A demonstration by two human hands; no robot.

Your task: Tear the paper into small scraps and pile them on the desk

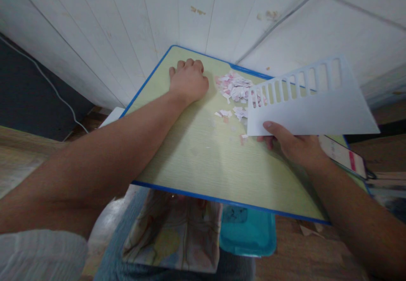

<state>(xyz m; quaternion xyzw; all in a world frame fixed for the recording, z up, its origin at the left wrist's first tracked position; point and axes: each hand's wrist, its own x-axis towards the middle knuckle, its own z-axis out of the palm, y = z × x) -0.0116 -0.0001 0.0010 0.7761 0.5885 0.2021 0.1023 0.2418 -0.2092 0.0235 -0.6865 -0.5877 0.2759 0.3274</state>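
Observation:
My left hand rests fist-like, fingers curled, on the far left part of a pale green desk with a blue rim. A heap of small pink and white paper scraps lies just right of it. My right hand holds a white sheet of paper by its lower left corner, thumb on top. The sheet has a row of narrow slots cut along its upper edge and hangs over the right side of the scraps.
A phone with a lit screen lies on the desk's right side, partly under the sheet. A teal plastic lid or box and patterned cloth sit below the desk's near edge. White panelled wall stands behind.

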